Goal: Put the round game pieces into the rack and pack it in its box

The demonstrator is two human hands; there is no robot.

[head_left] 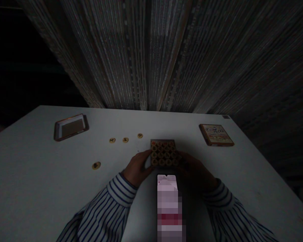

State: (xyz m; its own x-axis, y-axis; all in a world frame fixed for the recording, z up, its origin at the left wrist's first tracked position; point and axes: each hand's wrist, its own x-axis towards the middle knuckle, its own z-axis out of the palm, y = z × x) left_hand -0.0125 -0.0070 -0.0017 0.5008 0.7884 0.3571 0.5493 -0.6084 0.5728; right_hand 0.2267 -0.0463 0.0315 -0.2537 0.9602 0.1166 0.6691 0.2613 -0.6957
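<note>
Between my two hands, at the middle of the table, is a small box (pixel 163 141) filled with rows of round Chinese chess pieces (pixel 161 155). The row at its far side bears red characters; the nearer rows look dark. My left hand (pixel 138 168) grips the box's left edge, fingers along the side and thumb near the front corner. On the opposite edge, my right hand (pixel 195 168) holds the box, its fingers partly lost in shadow. Loose chess pieces lie to the left: one piece (pixel 96 165) nearer me, and three farther back, including a piece (pixel 125 140).
A lit phone (pixel 167 183) with a blurred screen lies just in front of the box. An open box lid or tray (pixel 56 131) sits at the back left of the white table (pixel 40 168). A flat printed box (pixel 217 134) rests at the right. A striped curtain (pixel 161 60) hangs behind.
</note>
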